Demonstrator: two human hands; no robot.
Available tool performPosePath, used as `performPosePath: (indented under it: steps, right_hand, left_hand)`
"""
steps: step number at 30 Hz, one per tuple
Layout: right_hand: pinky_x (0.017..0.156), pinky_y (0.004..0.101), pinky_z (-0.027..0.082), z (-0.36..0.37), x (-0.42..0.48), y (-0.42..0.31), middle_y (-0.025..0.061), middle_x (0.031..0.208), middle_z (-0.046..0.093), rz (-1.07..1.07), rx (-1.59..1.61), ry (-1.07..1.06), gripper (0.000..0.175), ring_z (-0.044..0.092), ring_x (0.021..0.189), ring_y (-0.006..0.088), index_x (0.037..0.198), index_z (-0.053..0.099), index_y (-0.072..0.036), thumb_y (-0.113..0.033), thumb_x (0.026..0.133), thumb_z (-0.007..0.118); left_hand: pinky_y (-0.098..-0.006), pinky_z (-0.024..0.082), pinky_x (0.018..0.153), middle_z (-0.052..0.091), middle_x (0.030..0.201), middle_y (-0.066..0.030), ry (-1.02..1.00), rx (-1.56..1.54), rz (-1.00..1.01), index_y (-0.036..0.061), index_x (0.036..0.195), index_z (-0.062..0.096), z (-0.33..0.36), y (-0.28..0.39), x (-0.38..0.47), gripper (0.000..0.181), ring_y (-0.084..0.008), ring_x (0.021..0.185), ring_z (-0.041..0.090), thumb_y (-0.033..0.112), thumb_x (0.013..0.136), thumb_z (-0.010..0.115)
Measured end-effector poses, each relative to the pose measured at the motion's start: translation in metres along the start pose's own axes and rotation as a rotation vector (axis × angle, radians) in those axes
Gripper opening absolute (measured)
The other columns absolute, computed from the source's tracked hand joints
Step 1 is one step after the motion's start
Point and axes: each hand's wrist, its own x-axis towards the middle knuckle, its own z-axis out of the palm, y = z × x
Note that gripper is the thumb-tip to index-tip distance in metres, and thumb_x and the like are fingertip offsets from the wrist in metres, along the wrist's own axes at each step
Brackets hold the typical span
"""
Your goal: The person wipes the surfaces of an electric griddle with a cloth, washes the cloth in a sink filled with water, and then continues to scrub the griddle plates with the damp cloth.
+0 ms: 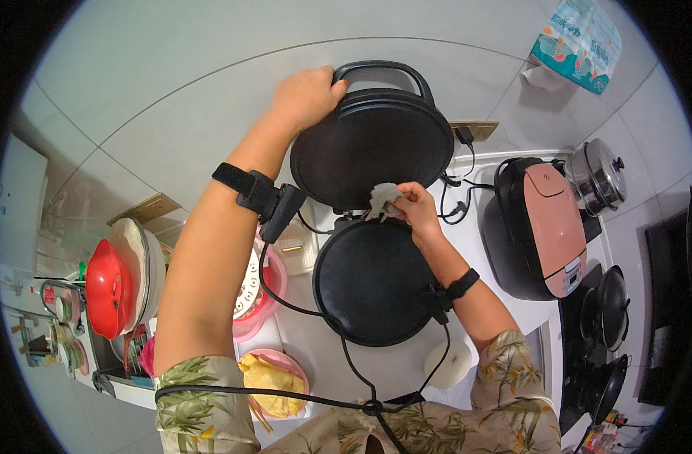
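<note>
Before me stands a round black electric griddle, hinged open, with its lower plate (374, 284) flat on the counter. Its raised lid (374, 150) leans back towards the tiled wall. My left hand (310, 97) grips the left end of the lid's handle (380, 65). Pinched in the fingers of my right hand (421, 213) is a crumpled greyish cloth or paper wipe (385, 198). That wipe is at the hinge side, between the lid's lower edge and the back rim of the lower plate. Both plates look dark and smooth.
Right of the griddle stands a pink and black rice cooker (556, 221), with a steel pot (595, 176) behind it. Black cables (462, 210) run between them. Pink baskets (275, 272) and a bowl with yellow cloth (275, 386) are at left. A white round container (449, 363) sits in front.
</note>
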Motion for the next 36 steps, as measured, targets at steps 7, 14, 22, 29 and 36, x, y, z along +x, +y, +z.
performPosePath:
  steps: [7,14,22,29,36]
  right_hand:
    - [0.09,0.0435,0.051,0.026,-0.018,0.043,0.0162,0.117,0.052,0.274,0.872,-0.033,0.035,0.056,0.107,0.0273,0.116,0.045,-0.003,0.01,0.084,0.039]
    - [0.091,0.0453,0.049,0.045,-0.034,0.045,0.0171,0.121,0.052,0.331,1.217,-0.12,0.028,0.055,0.109,0.0303,0.114,0.047,-0.004,-0.003,0.086,0.045]
    - [0.098,0.0431,0.043,0.07,-0.035,0.076,0.0151,0.113,0.057,0.372,0.933,-0.001,0.015,0.056,0.108,0.0277,0.101,0.055,0.0,-0.001,0.086,0.053]
    - [0.088,0.0482,0.052,0.113,0.001,0.101,0.0154,0.108,0.052,0.295,1.074,0.307,0.031,0.055,0.101,0.0279,0.105,0.049,0.006,0.01,0.077,0.062]
    - [0.078,0.0464,0.056,0.135,0.005,0.047,0.0177,0.1,0.059,0.209,1.101,0.395,0.031,0.062,0.088,0.0295,0.105,0.05,0.003,0.009,0.077,0.063]
  left_hand:
    - [-0.0495,0.048,0.073,0.066,0.086,-0.0209,-0.032,0.102,-0.011,0.0035,0.095,0.062,-0.01,0.013,0.001,0.04,-0.04,0.083,0.062,0.04,0.09,0.047]
    - [-0.0489,0.049,0.071,0.065,0.084,-0.021,-0.027,0.123,0.001,0.0042,0.093,0.063,-0.012,0.008,-0.002,0.04,-0.0393,0.082,0.062,0.041,0.089,0.047]
    - [-0.0454,0.05,0.069,0.067,0.081,-0.0175,-0.037,0.14,0.022,0.0045,0.09,0.066,-0.015,0.01,0.0,0.042,-0.0347,0.079,0.064,0.043,0.087,0.047]
    - [-0.0456,0.049,0.065,0.065,0.073,-0.0177,-0.003,0.148,0.094,0.0041,0.086,0.066,-0.015,0.005,0.004,0.043,-0.0355,0.073,0.063,0.043,0.084,0.049]
    - [-0.0456,0.048,0.064,0.064,0.071,-0.0162,0.004,0.127,0.067,0.0057,0.081,0.065,-0.01,-0.005,0.0,0.041,-0.0356,0.072,0.062,0.044,0.084,0.05]
